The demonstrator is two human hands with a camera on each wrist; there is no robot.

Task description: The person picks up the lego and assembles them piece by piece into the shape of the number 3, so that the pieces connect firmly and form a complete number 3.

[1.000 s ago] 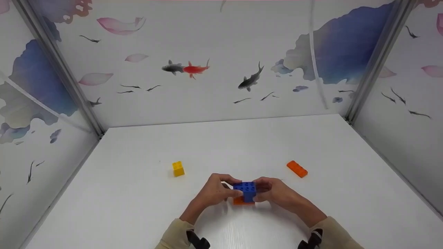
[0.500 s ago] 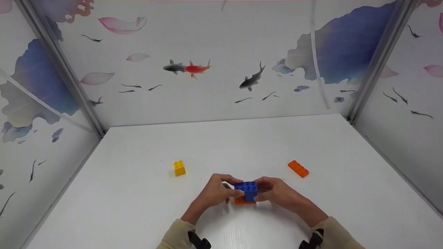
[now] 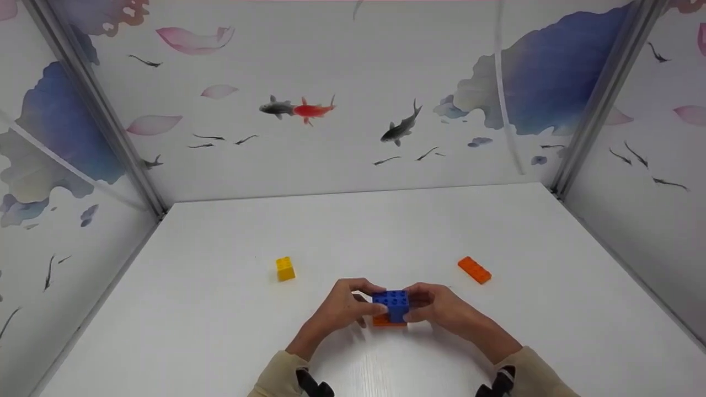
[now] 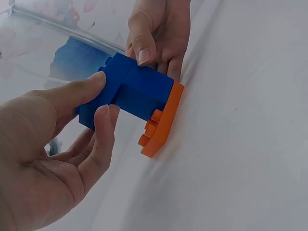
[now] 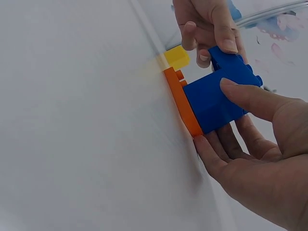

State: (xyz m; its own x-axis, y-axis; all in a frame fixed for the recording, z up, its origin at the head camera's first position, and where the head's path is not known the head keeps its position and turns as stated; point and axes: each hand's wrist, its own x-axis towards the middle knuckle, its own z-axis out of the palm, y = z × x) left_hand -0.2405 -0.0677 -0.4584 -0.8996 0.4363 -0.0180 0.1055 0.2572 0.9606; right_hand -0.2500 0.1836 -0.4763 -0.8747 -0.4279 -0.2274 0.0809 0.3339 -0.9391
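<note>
In the head view, both hands hold a small stack of toy building bricks low over the table. An upper blue brick (image 3: 392, 298) lies on a lower blue brick (image 4: 146, 91), overhanging it to the left. The lower one sits on the right part of an orange brick (image 4: 166, 120), whose bare studs show beneath the overhang. My left hand (image 3: 342, 306) pinches the overhanging end of the upper brick. My right hand (image 3: 443, 306) grips the stack's right side, thumb on the blue side face in the right wrist view, one fingertip right at the orange brick's end.
A yellow brick (image 3: 285, 269) lies on the white table (image 3: 220, 331) to the left, beyond the hands. Another orange brick (image 3: 474, 270) lies to the right. Printed panels (image 3: 342, 49) with fish and petals enclose the table at the back and sides.
</note>
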